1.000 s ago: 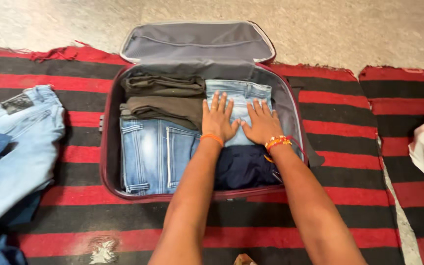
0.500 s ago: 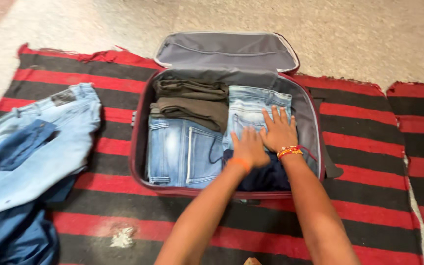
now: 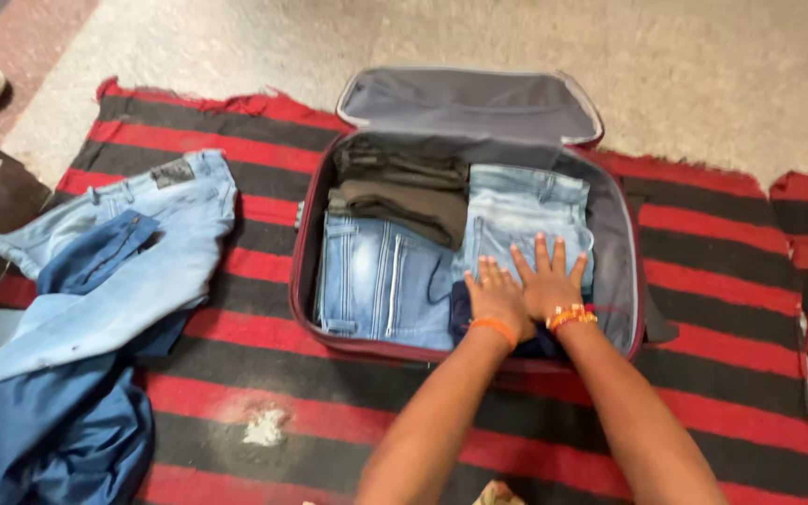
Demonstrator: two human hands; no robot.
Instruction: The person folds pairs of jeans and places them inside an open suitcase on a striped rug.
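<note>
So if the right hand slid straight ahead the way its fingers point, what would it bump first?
Probably nothing at once: the right hand would slide over the light blue folded jeans, then meet the suitcase's back wall.

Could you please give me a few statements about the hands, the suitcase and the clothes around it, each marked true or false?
1. Both hands, the left hand and the right hand, lie flat on clothes inside the suitcase. True.
2. The suitcase lid is closed. False: it stands open at the far side.
3. Loose light blue jeans lie on the striped rug to the left of the suitcase. True.
4. The right hand holds a shoe. False: it is open and presses on folded light jeans.
5. The folded olive garments are on the rug outside the suitcase. False: they are packed in its far left corner.
</note>
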